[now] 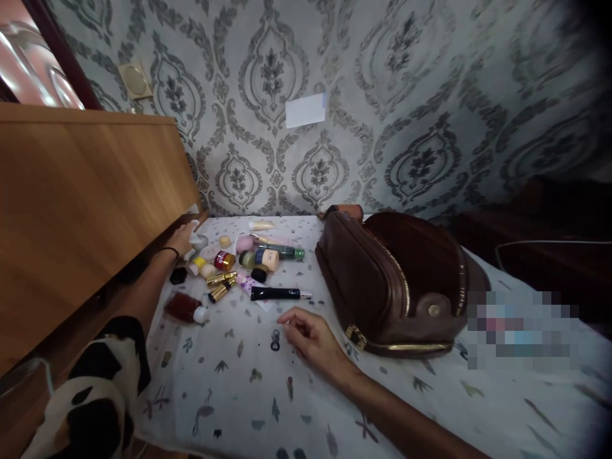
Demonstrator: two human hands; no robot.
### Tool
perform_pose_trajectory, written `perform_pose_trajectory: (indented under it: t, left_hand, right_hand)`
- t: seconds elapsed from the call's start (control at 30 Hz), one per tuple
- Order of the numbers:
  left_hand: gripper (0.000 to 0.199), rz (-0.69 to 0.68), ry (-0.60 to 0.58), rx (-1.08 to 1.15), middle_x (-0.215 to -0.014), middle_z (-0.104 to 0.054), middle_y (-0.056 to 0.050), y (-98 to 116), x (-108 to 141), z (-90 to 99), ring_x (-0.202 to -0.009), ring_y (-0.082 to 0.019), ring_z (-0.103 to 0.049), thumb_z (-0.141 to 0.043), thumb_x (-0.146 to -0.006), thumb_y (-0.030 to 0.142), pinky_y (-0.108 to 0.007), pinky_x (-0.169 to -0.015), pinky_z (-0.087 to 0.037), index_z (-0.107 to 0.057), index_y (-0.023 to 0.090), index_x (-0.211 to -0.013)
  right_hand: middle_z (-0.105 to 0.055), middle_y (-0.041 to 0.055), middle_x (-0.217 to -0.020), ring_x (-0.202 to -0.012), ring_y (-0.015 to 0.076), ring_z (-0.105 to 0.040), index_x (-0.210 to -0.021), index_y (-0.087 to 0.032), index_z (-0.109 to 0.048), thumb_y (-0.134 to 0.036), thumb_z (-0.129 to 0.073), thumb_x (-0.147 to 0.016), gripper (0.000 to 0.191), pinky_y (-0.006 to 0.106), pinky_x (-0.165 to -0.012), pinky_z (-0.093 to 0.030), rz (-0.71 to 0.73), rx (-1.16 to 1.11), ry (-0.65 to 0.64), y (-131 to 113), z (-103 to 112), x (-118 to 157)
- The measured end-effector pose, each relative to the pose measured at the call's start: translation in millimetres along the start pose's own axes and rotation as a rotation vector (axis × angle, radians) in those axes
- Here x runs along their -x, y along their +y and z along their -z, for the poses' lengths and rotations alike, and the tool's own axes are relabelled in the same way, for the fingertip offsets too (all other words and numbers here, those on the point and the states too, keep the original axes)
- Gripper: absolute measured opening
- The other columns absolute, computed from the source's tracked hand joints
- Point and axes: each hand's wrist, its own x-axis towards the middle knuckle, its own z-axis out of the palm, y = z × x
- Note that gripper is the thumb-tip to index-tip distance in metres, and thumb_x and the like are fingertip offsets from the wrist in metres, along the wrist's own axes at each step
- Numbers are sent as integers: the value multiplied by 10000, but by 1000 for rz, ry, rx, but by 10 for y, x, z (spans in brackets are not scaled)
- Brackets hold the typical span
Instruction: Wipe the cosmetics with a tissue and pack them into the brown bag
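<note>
At the far left of the bed-like surface, my left hand (180, 240) reaches in beside the wooden cabinet, its fingers around a small white bottle (198, 241); the fingers are partly hidden. My right hand (308, 335) rests over the patterned sheet, loosely curled with fingers apart and nothing visible in it. Just left of it is a small black mark or ring-like thing (275, 340). Beyond lies a black tube (277, 293) with a silver end. Around my left hand cluster a red jar (224, 260), gold lipstick tubes (222, 285), a beige-and-blue jar (266, 259) and a dark red bottle (184, 308) with white cap.
A brown leather bag (382, 280) with gold zips stands right of my right hand. The wooden cabinet (90, 210) borders the left side. A patterned wall (306, 166) closes the back. A pale yellow tube (261, 225) and green-capped tube (287, 252) lie near it.
</note>
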Motion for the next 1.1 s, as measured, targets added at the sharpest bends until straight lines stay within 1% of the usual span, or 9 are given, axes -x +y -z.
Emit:
perform_pose_trajectory:
  t: [0.1,0.23,0.4,0.57,0.73,0.9,1.03,1.07,1.1]
  left_hand:
    - [769,-65,-158,-99,-1414,-537,-135,-23,-153,-83,-1322,-330,-487,-660,-587,22,-423,-1091,-386,-573,212,-1328]
    - [798,-102,-261,-210,-1474,-479,-123,-28,-304,-161,-1343,-366,-451,-640,-536,61,-470,-1100,-368,-585,245,-1311]
    - [716,-114,-275,-278,-1464,-453,-149,20,-317,-184,-1306,-424,-450,-680,-547,97,-559,-1067,-371,-611,252,-1242]
    - [575,-93,-198,-215,-1385,-502,-147,103,-146,-114,-1275,-425,-453,-743,-572,207,-610,-1037,-377,-608,248,-1130]
    - [601,-52,16,54,-1217,-567,-127,183,28,89,-1217,-415,-508,-776,-543,263,-587,-1021,-411,-545,205,-1095]
    - [601,-81,214,515,-1101,-606,-82,409,235,306,-1038,-267,-633,-631,-733,396,-406,-848,-555,-379,188,-1237]
    - [547,-138,159,824,-1021,-676,-71,795,685,192,-868,-234,-691,-560,-772,570,-354,-713,-587,-481,203,-1169]
    - [557,-151,114,916,-991,-687,-66,917,833,114,-820,-226,-696,-579,-757,594,-338,-676,-583,-511,202,-1146]
    - [574,-139,8,1133,-973,-691,-66,1046,986,22,-790,-225,-693,-661,-712,564,-328,-657,-572,-536,198,-1136]
  right_hand:
    - [-404,-74,-539,-457,89,-370,-842,-200,-614,-422,-611,-797,227,217,-453,-303,-7,31,-8,-9,-1,-11]
    - [-434,-58,-554,-489,99,-394,-837,-190,-624,-388,-594,-818,201,226,-483,-302,-19,87,-16,-18,7,-11]
    - [-425,-47,-572,-529,107,-376,-846,-182,-638,-385,-580,-836,212,227,-496,-293,-13,95,-10,-34,22,0]
    - [-417,-42,-581,-555,115,-367,-823,-188,-648,-380,-590,-833,201,237,-519,-290,17,108,-8,-33,34,-8]
    - [-405,-48,-565,-544,115,-368,-803,-188,-643,-393,-582,-828,215,243,-526,-285,36,102,-15,-6,41,-12]
    - [-425,-54,-576,-481,95,-374,-842,-194,-644,-453,-633,-820,261,231,-461,-284,-22,-9,-20,-23,50,-7]
    - [-555,-22,-673,-488,91,-478,-931,-199,-649,-561,-684,-786,392,219,-446,-320,-75,-192,-16,-69,52,-3]
    - [-598,-1,-727,-521,104,-526,-978,-199,-650,-581,-690,-779,433,217,-449,-340,-86,-246,-11,-80,49,-1]
    - [-632,24,-792,-571,121,-575,-1031,-199,-647,-596,-695,-771,477,217,-455,-363,-97,-303,-3,-90,45,2]
